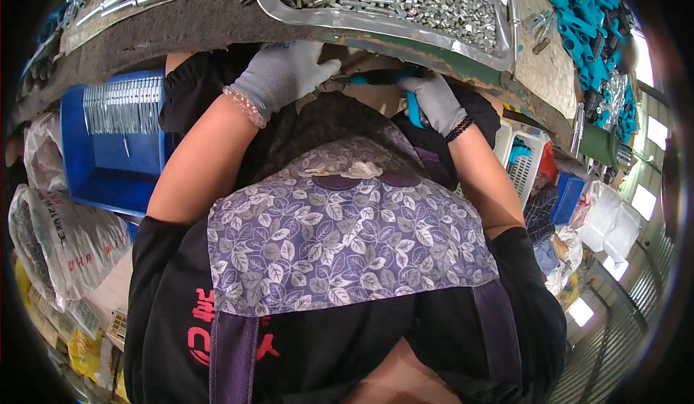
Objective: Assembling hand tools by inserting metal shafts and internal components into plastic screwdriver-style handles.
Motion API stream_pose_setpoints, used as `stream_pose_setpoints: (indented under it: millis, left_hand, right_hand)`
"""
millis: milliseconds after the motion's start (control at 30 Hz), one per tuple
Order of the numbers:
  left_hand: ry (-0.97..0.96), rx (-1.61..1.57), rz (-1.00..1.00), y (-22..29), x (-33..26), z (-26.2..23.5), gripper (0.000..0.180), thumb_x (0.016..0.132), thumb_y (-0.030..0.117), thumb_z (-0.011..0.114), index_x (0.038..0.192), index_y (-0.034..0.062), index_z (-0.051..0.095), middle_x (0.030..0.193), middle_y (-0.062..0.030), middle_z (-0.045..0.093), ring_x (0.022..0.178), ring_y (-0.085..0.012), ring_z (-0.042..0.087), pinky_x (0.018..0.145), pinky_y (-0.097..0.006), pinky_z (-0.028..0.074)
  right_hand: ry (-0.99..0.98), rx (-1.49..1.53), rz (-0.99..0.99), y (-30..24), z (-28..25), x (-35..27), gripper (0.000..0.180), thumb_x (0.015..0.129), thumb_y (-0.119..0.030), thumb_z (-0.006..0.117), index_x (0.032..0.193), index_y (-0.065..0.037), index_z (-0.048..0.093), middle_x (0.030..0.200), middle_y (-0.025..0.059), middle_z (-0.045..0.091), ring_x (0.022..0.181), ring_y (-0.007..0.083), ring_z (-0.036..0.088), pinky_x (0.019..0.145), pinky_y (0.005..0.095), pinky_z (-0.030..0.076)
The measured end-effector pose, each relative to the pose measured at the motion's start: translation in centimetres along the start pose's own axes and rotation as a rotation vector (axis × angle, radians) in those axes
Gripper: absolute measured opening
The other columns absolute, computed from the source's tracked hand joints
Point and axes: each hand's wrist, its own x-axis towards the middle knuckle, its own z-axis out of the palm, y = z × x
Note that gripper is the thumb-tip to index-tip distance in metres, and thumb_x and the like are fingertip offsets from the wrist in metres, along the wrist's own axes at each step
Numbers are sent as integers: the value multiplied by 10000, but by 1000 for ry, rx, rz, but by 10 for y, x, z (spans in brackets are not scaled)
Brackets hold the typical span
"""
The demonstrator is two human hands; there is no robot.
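Both of my hands wear pale grey gloves and work low over my lap, just under the bench's near edge. My left hand [283, 77] is closed with its thumb toward the right; what its fingers hold is hidden. A tool with a black-and-teal handle [383, 76] lies crosswise between the hands, its dark metal end close to my left thumb. My right hand [438, 102] is closed around the right part of that tool. A curved teal piece [413, 110] shows beneath the right fingers; I cannot tell if it is a second handle of the same tool.
Above my hands, a metal tray [405, 22] of small silver pins stands on the bench [181, 24]. Teal plastic handles [578, 24] are heaped at right. A blue bin [108, 187] with a row of silver metal parts [123, 106] sits at left, near plastic sacks [69, 241].
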Motion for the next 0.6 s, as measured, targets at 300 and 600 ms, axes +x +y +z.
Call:
stream_pose_setpoints:
  millis: [300,600]
  left_hand:
    - [80,90,88,-1,14,1,317,926,400,645,1110,157,734,1015,-170,714,958,-338,703,827,-400,566]
    - [-273,790,247,23,70,86,733,868,322,581,1519,56,374,1592,-239,289,1473,-426,281,1167,-643,225]
  right_hand:
    - [-48,-140,23,7,-10,22,338,874,-136,666,1150,43,590,825,104,653,624,183,648,550,315,552]
    - [-296,-1412,-259,-20,26,43,454,886,-342,579,1211,-31,639,1134,273,665,1020,366,665,889,432,511]
